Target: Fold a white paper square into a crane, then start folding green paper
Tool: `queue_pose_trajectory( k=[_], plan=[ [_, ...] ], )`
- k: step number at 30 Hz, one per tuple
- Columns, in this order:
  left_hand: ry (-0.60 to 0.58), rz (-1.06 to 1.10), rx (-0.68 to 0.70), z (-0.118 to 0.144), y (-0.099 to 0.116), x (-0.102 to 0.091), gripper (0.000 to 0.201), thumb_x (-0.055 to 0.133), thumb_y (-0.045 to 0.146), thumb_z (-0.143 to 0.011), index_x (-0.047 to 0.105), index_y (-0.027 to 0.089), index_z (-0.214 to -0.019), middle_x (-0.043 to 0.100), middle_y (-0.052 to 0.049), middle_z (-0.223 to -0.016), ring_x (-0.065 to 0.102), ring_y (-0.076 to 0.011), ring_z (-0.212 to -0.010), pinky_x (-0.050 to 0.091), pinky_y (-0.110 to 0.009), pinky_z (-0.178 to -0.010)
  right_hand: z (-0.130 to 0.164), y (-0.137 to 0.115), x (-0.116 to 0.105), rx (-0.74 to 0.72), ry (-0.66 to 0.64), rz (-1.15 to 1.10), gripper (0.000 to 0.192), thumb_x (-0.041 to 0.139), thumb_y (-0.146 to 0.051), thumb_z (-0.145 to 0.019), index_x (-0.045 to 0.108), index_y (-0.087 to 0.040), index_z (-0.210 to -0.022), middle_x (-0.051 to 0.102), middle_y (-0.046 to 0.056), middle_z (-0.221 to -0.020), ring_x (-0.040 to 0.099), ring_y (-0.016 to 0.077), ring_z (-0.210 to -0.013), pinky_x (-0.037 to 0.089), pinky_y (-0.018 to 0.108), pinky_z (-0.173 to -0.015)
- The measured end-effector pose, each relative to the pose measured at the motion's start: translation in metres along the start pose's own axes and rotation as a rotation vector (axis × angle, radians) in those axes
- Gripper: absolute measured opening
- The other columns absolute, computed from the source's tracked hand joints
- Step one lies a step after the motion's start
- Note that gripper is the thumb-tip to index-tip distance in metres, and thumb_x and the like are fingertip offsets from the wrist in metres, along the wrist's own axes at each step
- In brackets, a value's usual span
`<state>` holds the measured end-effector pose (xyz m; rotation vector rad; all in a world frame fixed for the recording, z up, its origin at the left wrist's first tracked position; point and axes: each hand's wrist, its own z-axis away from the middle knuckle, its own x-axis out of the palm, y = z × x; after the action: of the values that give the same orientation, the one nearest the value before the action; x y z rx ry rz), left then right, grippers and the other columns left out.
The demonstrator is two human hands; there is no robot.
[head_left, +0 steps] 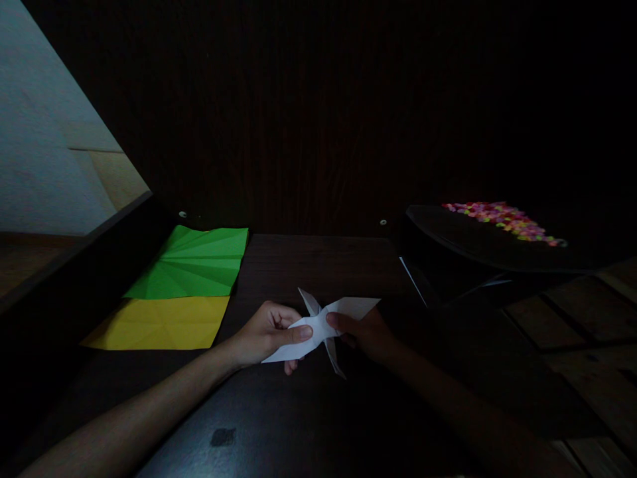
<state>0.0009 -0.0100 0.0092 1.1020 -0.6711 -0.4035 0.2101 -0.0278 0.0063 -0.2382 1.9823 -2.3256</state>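
A white sheet of paper (318, 330), folded into a shape with several pointed arms, is held above the dark tabletop. My left hand (271, 335) pinches its left arm, thumb on top and fingers beneath. The right arm of the paper is gripped by my right hand (365, 332), its thumb pressing near the centre; most of those fingers are hidden in shadow. Two narrow points of the paper stick out freely between the hands, one away from me and one towards me.
Creased green paper (199, 262) and yellow paper (164, 323) lie on the left of the dark wooden table (308, 259). A dark panel (279, 119) rises behind. Small bright pieces (502, 221) lie on a dark raised surface at right.
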Motion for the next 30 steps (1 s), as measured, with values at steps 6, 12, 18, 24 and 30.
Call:
queue_pose_trajectory(
  k=[6,12,18,24,30],
  plan=[
    [0.016,0.017,0.003,-0.001,0.000,-0.001,0.039,0.082,0.044,-0.070,0.064,0.010,-0.070,0.064,-0.003,-0.054,0.059,-0.0112,-0.040,0.047,-0.018,-0.036,-0.001,0.001,0.003,0.007,0.031,-0.019,0.038,0.076,-0.049,-0.065,0.053,-0.019,-0.067,0.048,-0.007,-0.044,0.040,0.0075,-0.036,0.026,0.020,-0.033],
    [0.012,0.014,0.004,-0.002,0.000,-0.002,0.039,0.082,0.044,-0.070,0.064,0.010,-0.069,0.064,-0.003,-0.054,0.059,-0.0112,-0.040,0.048,-0.018,-0.036,-0.001,0.000,0.004,0.030,0.067,-0.043,0.038,0.078,-0.047,-0.063,0.055,-0.018,-0.069,0.050,-0.006,-0.048,0.041,0.0078,-0.038,0.028,0.019,-0.034],
    [0.002,0.025,-0.027,-0.005,-0.001,-0.005,0.036,0.081,0.042,-0.071,0.066,0.009,-0.071,0.064,-0.003,-0.055,0.060,-0.0110,-0.042,0.049,-0.017,-0.039,-0.005,0.006,0.000,0.057,0.061,-0.041,0.036,0.079,-0.045,-0.063,0.059,-0.017,-0.074,0.055,-0.005,-0.053,0.045,0.0081,-0.040,0.030,0.018,-0.034],
    [0.028,0.086,-0.064,-0.008,-0.006,-0.006,0.031,0.080,0.037,-0.074,0.067,0.009,-0.076,0.069,-0.005,-0.065,0.063,-0.0113,-0.047,0.053,-0.019,-0.045,-0.014,0.011,-0.002,0.080,0.053,-0.067,0.036,0.074,-0.048,-0.070,0.062,-0.015,-0.074,0.056,-0.003,-0.053,0.046,0.0073,-0.040,0.029,0.017,-0.033],
    [0.017,0.151,-0.032,-0.010,-0.003,-0.005,0.029,0.079,0.036,-0.075,0.067,0.009,-0.079,0.069,-0.006,-0.064,0.064,-0.0120,-0.049,0.054,-0.020,-0.049,-0.019,0.007,-0.003,0.150,0.090,-0.161,0.045,0.066,-0.059,-0.072,0.058,-0.015,-0.067,0.053,-0.004,-0.046,0.042,0.0076,-0.032,0.025,0.018,-0.029]
  ],
)
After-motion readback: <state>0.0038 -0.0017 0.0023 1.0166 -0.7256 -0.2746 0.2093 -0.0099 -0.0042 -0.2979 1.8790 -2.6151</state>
